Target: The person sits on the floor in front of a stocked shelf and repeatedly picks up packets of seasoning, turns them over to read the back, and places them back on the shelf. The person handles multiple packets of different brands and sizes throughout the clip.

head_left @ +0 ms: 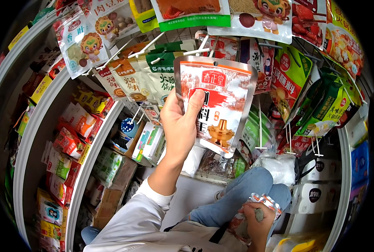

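Silver-edged and flat, one white-and-red pouch (225,110) sits at one o'clock, pinched by the left hand (180,127) near slim white hooks (196,51); whether it is hung, I can't tell. At five o'clock, the right hand (259,221) grips crinkled pouches (239,227), seemingly not yet hung. Green-topped packets (165,67) hang at eleven o'clock.

From the wearer's head, the fisheye looks steeply down and forward over the blue jeans (245,191) into the shop shelving (93,143), whose front edges bow along the left rim; the left hand (180,126) is close before the lens.
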Demonstrator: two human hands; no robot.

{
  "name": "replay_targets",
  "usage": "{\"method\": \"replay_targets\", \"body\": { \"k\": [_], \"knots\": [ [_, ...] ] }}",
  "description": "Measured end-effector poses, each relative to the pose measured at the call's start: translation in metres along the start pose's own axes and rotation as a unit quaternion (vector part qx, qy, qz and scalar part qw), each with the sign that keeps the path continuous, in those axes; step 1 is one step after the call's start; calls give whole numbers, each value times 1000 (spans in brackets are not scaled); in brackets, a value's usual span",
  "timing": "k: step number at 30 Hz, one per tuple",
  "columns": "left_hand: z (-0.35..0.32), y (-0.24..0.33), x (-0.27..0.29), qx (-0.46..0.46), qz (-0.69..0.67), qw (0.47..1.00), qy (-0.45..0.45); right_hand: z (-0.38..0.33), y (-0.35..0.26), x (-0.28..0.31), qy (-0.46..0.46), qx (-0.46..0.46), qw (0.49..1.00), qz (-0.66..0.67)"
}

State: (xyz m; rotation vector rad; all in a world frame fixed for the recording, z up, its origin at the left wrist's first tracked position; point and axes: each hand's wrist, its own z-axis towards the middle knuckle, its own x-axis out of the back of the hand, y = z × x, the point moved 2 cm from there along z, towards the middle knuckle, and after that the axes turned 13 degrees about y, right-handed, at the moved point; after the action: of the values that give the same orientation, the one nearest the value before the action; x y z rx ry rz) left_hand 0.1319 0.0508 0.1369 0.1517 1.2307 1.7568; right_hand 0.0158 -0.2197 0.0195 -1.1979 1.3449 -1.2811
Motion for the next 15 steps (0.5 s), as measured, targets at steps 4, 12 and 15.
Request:
{"method": "replay_targets", "body": {
  "k": [4, 12, 15],
  "knots": [
    [7, -2, 0, 24, -8, 1000, 3, 3, 9, 6, 7, 40, 999, -10],
    [13, -13, 2, 53, -25, 998, 13, 4, 5, 12, 22, 30, 999, 1],
    [16, -27, 2, 16, 40, 999, 23, 4, 7, 12, 33, 18, 999, 8]
  ]
}}
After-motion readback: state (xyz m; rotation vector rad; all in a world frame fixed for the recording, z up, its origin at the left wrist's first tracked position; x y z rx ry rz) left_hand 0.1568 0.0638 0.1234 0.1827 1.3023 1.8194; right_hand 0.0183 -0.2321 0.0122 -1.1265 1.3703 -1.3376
